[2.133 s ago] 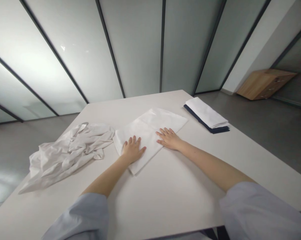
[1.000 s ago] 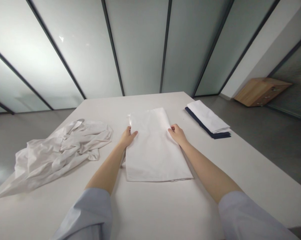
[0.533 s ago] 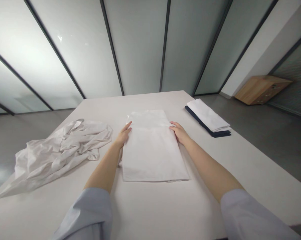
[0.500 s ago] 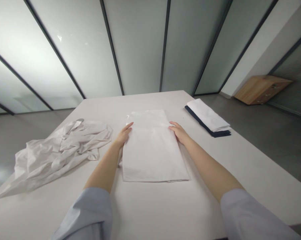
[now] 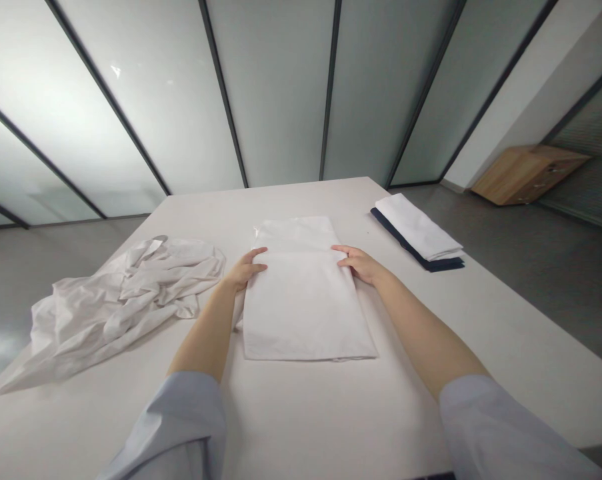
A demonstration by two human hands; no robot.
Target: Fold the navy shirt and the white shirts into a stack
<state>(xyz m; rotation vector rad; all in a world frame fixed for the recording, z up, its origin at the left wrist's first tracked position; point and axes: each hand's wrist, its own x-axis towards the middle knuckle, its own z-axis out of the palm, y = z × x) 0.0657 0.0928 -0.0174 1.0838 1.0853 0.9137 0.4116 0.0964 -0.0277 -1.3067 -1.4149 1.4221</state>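
- The left hand (image 5: 245, 270) rests on the left edge of the folded cloth (image 5: 305, 300), fingers stretched inward along a crease line and thumb tucked at the side. It is flat rather than clenched, and I cannot tell whether anything is pinched under it.
- The right hand (image 5: 359, 264) mirrors it on the right edge, fingers loosely curled and pointing inward, touching the cloth at the same crease.
- A second ago both hands pinched the far corners, with the left corner lifted. Now the cloth lies flat and squared, and the hands have slid onto its top, pressing along the crease.
- Judged from that, the straightening looks finished and the hands seem set at a fold line across the cloth's far part.
- The cloth lies mid-table (image 5: 331, 413), long side running away from the person.
- A crumpled sheet (image 5: 115, 300) lies just left of it.
- A folded stack (image 5: 418, 233), white over dark, sits well apart at the far right.
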